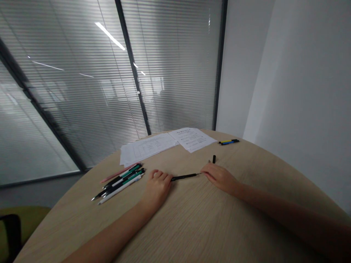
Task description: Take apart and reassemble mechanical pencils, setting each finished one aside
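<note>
Above the wooden table, my left hand (158, 186) is closed around one end of a black pen barrel (184, 177), which points to the right. A thin pale refill (200, 173) shows at the barrel's right end. My right hand (219, 178) pinches the refill's far end between thumb and fingertips. Just beyond the right hand lies a short black pen part (214, 159), maybe a cap or grip. Beside it, a tiny pointed piece (209, 161) is partly hidden by my fingers.
Left of my left hand lie several pens (122, 184) in a row, with a pink one (117, 173) at the back. Printed sheets (149, 148) cover the table's far side. Yellow and blue pens (228, 142) lie far right. A green chair (27, 223) stands lower left.
</note>
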`<control>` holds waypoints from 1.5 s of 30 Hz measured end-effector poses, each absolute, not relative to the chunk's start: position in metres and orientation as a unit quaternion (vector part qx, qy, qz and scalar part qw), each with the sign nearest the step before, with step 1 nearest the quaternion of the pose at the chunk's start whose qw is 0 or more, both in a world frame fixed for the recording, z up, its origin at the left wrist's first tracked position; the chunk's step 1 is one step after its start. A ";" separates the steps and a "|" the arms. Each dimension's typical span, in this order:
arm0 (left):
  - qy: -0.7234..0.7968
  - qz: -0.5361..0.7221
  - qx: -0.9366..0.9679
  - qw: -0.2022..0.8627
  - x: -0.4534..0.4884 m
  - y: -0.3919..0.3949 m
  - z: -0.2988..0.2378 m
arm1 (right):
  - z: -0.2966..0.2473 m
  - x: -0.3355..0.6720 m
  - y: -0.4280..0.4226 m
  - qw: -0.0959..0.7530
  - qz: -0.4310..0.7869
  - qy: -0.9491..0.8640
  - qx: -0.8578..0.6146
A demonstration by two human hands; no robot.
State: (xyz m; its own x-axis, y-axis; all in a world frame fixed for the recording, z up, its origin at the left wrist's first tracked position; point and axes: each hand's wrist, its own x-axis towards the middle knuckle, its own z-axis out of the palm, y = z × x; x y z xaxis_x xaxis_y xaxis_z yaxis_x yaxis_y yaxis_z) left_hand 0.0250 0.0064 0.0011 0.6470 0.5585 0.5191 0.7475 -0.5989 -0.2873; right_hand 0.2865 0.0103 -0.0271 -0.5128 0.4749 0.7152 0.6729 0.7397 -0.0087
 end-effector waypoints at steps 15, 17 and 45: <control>-0.331 -0.197 -0.894 0.230 0.025 0.006 -0.003 | -0.027 0.287 0.009 0.395 -0.175 -0.860 -0.274; -0.324 -0.201 -0.895 0.231 0.025 0.005 -0.003 | -0.028 0.287 0.010 0.395 -0.184 -0.853 -0.287; -0.333 -0.224 -0.900 0.171 0.021 0.010 -0.005 | -0.029 0.299 0.030 0.487 -0.093 -0.735 -0.462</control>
State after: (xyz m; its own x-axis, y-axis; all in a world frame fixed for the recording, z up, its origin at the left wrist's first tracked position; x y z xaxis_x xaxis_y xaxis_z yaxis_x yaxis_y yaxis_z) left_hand 0.0213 0.0096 -0.0046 0.6782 0.5229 0.5164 0.6757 -0.7200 -0.1584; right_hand 0.2995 0.0296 -0.0290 -0.0979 0.5890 0.8022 0.7696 0.5558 -0.3142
